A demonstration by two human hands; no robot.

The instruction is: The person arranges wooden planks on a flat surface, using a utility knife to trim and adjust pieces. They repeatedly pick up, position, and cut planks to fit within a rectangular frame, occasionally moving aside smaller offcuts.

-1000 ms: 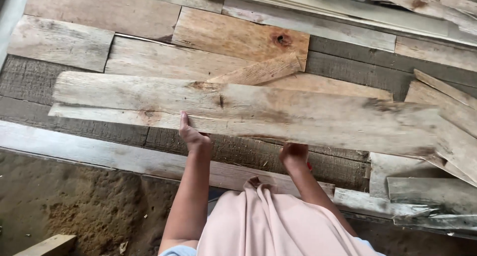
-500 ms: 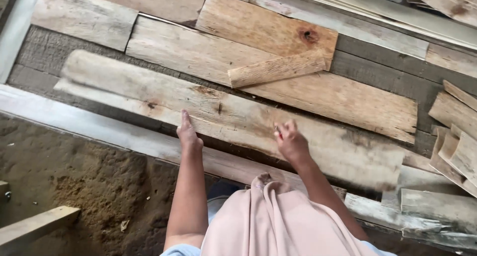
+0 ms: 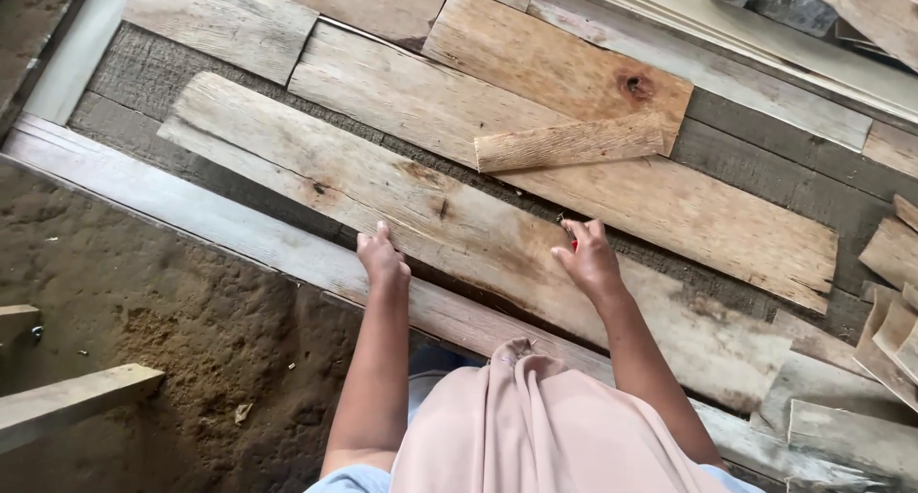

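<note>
Two hands on one long plank [image 3: 449, 220], which lies slanted across a bed of dark grey boards [image 3: 143, 72], its near edge just above the pale frame rail [image 3: 191, 216] that borders the bed. Left hand [image 3: 382, 259] sits on the plank's near edge, palm down, fingers [image 3: 375, 239] spread flat — pressing, not gripping, looks like it's there to steady or slide the plank. Right hand [image 3: 588, 259] rests further right on the same plank, fingers loosely curled; something small and red [image 3: 575, 245] shows at the fingertips, too small to identify, so can't tell whether it's pinched or just lying there

Beyond the plank: a second wide board [image 3: 574, 168] roughly parallel to it, touching or nearly so along the seam. On top of that, a short ribbed offcut [image 3: 569, 141], lying loose and crosswise. Further out, a knotted board [image 3: 564, 63] overlaps the wide one. Boards appear laid side by side to cover the grey bed, gaps still visible between them

Right of the plank's far end: a heap of scrap pieces [image 3: 889, 302]. Near side of the rail: bare dirt floor [image 3: 143, 340] and a loose timber length [image 3: 72, 397]
</note>
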